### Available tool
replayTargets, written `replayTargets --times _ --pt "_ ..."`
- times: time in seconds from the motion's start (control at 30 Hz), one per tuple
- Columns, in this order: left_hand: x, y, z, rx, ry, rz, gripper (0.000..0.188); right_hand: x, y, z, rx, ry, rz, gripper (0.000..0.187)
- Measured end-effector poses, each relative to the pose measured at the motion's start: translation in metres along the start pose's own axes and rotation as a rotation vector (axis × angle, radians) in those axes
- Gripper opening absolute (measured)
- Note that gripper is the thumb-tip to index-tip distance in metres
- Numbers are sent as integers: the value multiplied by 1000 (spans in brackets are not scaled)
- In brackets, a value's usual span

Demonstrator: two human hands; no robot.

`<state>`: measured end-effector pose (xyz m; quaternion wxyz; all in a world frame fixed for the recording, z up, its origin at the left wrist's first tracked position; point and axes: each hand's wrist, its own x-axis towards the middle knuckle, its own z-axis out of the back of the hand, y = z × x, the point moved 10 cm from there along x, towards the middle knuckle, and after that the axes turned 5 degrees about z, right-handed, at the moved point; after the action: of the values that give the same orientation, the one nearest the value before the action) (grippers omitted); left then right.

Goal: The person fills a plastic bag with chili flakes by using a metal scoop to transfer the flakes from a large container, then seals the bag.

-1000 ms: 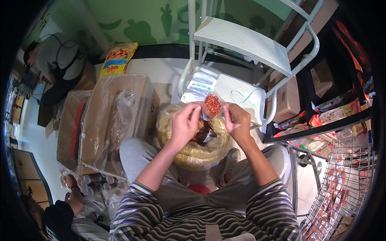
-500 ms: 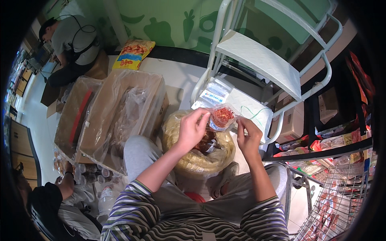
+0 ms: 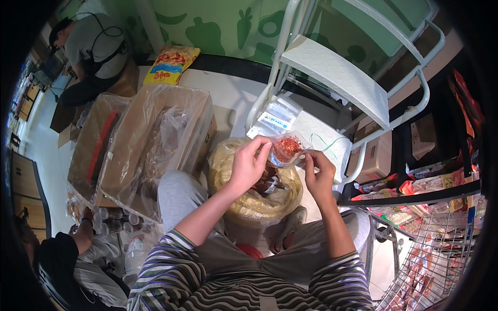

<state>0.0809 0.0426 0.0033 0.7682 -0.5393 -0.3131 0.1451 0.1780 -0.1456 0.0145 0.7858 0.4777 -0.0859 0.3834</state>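
Note:
Between my two hands is a small clear plastic bag (image 3: 287, 149) with red chili flakes inside. My left hand (image 3: 250, 160) pinches its left edge between thumb and fingers. At the opposite edge, my right hand (image 3: 318, 170) pinches the plastic with thumb and fingertips. Below the small bag stands a large yellowish plastic sack (image 3: 282, 202), rolled open, with dark red flakes and a bit of clear plastic showing in its mouth. My left wrist and hand hide part of that sack. Flat clear bags (image 3: 275, 116) lie in a stack on the white step just beyond my hands.
A white step ladder (image 3: 332, 70) rises at the far right. Two cardboard boxes (image 3: 202, 136) lined with plastic stand at left, near a yellow packet (image 3: 172, 65). One person (image 3: 101, 52) sits far left; another (image 3: 57, 264) works among jars at lower left. A wire basket (image 3: 441, 249) holds packets at right.
Both hands keep their hold on the small bag, which has tilted slightly. The view has shifted a little. At lower left, the other person's hand has moved slightly.

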Motion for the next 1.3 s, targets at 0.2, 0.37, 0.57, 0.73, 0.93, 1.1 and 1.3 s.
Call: replayTargets --times 0.2,0.37,0.57,0.73,0.93,1.1,1.3 --pt "-5 -5 -7 -3 46 -60 9 -6 -16 -1 176 -39 -92 14" --pt "-4 -3 -4 -38 80 11 10 -6 -14 -2 164 -27 -77 10" --pt "-4 5 -15 -180 197 126 15 -3 -12 9 261 -79 -84 13" --pt "-6 3 -20 148 240 -3 17 -2 -14 16 269 -118 -69 12" --pt "1 -1 -14 213 222 -56 14 5 1 25 172 -109 11 12" --pt "0 -4 -10 80 170 -88 12 4 3 28 194 -137 26 11" --pt "-2 -3 -15 212 186 -120 9 10 10 32 84 -101 46 13"
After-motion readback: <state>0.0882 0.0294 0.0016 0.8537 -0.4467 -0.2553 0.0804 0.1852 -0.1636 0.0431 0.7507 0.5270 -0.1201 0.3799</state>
